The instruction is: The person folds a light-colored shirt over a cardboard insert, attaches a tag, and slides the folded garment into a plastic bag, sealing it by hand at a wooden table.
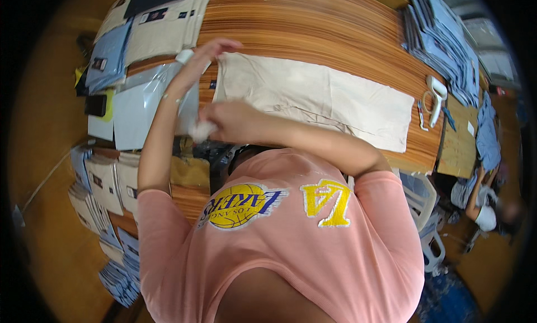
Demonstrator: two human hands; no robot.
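Lying flat on the wooden surface point(313, 26), a cream folded garment point(319, 96) stretches its long axis from the person's left to their right, slanting slightly nearer the body at its right end; its left short edge sits just beside the left hand.

That left hand point(204, 57) reaches forward, its fingers point(224, 44) loosely curled and resting at the garment's far left corner, close to a small white cylindrical object point(184, 55); whether they pinch cloth cannot be told. The right hand point(235, 121) crosses in front of the body, its fingers closed around a crumpled white wad point(201, 130), right at the garment's near left edge.

Left of both hands lies a clear plastic bag point(140, 107), and beyond it stacks of folded beige and blue garments point(145, 29). Far to the right of the fingers, past the garment's other end, rests a white handheld tool point(436, 96) beside a tall pile of blue folded clothes point(442, 37).
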